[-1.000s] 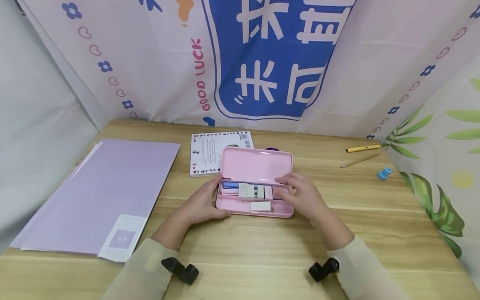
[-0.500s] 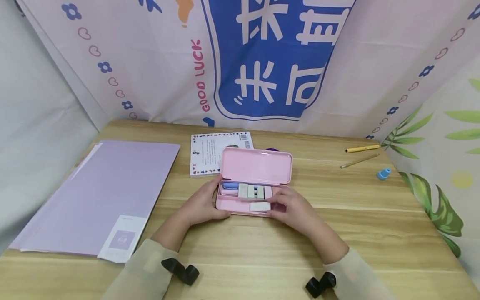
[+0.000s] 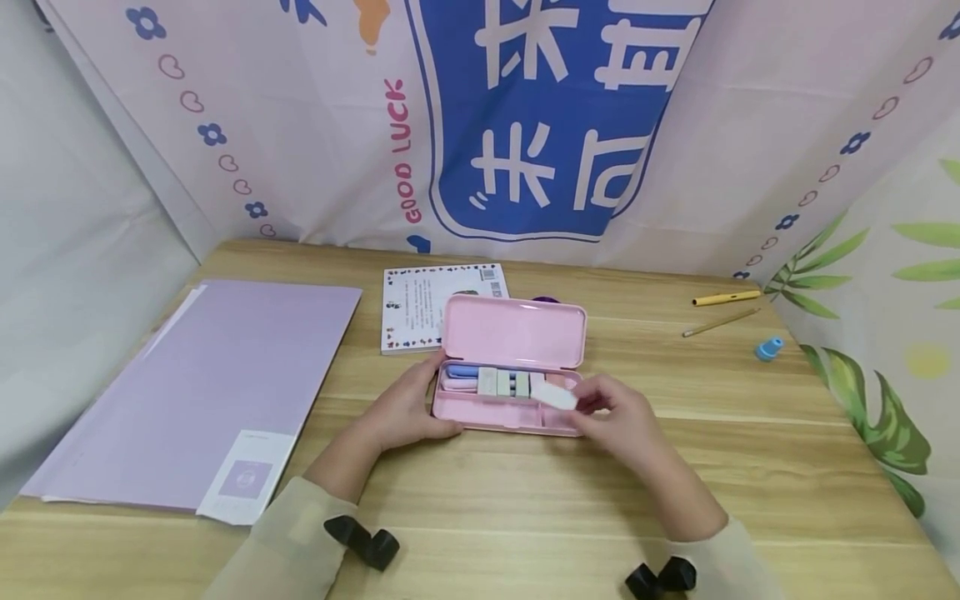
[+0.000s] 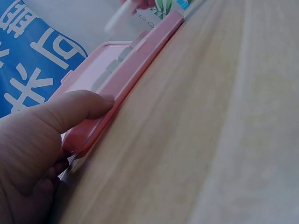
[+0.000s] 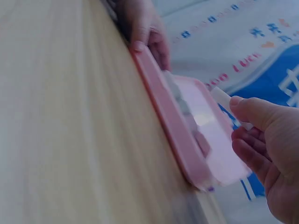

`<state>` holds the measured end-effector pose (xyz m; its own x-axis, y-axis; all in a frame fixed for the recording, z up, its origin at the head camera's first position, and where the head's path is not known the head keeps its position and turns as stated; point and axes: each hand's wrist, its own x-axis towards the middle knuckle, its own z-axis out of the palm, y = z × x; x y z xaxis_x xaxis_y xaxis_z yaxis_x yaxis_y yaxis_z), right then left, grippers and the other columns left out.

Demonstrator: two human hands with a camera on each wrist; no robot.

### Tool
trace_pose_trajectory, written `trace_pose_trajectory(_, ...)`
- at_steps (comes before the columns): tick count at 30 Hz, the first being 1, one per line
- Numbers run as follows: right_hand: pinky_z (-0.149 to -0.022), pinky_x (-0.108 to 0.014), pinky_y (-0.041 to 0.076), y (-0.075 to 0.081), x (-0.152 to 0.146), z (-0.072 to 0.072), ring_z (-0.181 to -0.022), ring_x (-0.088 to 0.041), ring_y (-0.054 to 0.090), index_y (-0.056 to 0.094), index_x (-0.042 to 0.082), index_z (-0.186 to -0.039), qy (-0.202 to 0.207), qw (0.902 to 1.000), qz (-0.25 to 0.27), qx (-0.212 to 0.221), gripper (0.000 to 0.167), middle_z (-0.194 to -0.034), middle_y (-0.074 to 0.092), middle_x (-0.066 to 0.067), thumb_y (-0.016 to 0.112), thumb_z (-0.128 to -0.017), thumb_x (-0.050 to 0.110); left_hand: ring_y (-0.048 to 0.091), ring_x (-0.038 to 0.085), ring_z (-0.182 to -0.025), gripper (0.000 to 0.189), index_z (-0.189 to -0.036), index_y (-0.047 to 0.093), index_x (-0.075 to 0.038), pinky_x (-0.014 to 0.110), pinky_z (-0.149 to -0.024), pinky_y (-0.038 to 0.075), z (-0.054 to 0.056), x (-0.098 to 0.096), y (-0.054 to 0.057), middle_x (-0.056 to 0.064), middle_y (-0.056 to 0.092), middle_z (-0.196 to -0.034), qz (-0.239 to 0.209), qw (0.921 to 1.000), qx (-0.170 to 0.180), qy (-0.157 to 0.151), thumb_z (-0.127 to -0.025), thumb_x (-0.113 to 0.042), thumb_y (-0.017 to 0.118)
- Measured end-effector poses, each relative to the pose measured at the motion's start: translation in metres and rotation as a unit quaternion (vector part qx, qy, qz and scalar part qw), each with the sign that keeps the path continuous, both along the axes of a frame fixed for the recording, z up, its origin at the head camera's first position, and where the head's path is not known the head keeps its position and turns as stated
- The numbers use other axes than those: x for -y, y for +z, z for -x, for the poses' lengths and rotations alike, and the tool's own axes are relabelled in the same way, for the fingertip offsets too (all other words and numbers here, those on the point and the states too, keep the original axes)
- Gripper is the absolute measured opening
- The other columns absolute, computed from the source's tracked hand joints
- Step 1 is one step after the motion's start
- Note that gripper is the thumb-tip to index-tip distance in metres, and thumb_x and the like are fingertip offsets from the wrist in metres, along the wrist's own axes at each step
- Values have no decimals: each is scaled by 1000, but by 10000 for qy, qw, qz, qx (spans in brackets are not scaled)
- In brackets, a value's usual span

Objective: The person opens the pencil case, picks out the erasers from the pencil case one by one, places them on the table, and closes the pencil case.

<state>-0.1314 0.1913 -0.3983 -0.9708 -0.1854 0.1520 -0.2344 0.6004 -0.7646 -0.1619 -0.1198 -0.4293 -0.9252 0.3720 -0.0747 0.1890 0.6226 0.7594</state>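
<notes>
A pink pencil case (image 3: 513,332) lies on the table with its lid raised. My left hand (image 3: 405,407) grips its left end, the thumb (image 4: 88,103) pressed on the front wall. Between thumb and fingers my right hand (image 3: 618,417) pinches a white eraser (image 3: 554,396), held above the case's right part; the right wrist view also shows the eraser (image 5: 221,97) clear of the case. In the back compartment sit a blue pen (image 3: 462,371), a pink pen (image 3: 459,385) and several pale block erasers (image 3: 487,382). Only a bare floor shows in the front compartment.
A white booklet (image 3: 411,308) lies behind the case, near a partly hidden purple object (image 3: 546,298). Purple folders (image 3: 217,383) cover the left side. At the right are a yellow pen (image 3: 726,297), a pencil (image 3: 720,322) and a small blue object (image 3: 768,348).
My right hand moved from the case's back right corner down to the white eraser in the front compartment, took hold of it and lifted it out to the right. The left hand stayed put.
</notes>
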Motion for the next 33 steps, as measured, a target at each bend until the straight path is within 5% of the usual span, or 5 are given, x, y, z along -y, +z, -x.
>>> trace_pose_trajectory(6,-69,-10,54,2,-52,-3,-76,10,60,64,-7,-99,-1195,9902,706,-152,24,-87,70,5,77,-79,-2,25,35,-149,120,-158,12,-7,51,-120,26,-1,-1,-1,18,23,-161,34,10000,63,27,-69,-37,87)
trace_pose_trajectory(10,-68,-4,50,-5,-95,-3,-76,17,55,62,-9,-108,-1891,9802,506,-283,29,-82,56,32,73,-84,2,25,34,-149,121,-158,12,-8,51,-120,25,-1,-1,-1,17,23,-162,64,9999,80,32,-68,-37,87)
trace_pose_trajectory(17,-68,5,40,-13,-155,-8,-76,25,43,58,-3,-132,-2901,9566,-214,-187,44,-83,42,41,65,-93,17,24,33,-149,120,-158,11,-10,50,-121,25,0,0,-1,15,22,-162,6,9999,106,35,-69,-38,86)
trace_pose_trajectory(25,-66,-8,39,-21,-200,-14,-79,11,47,56,2,-137,-3494,9278,-1024,814,53,-100,67,-3,56,-97,38,23,34,-149,120,-158,11,-9,51,-121,24,1,-1,-1,17,22,-162,46,9999,149,49,-69,-39,86)
trace_pose_trajectory(33,-93,-55,41,-31,-221,-13,-116,-46,49,49,-5,-139,-3009,9385,-1349,1024,56,-128,53,-33,48,-101,36,24,35,-149,120,-158,12,-8,52,-121,24,1,-1,0,18,22,-162,20,9999,108,16,-69,-40,86)
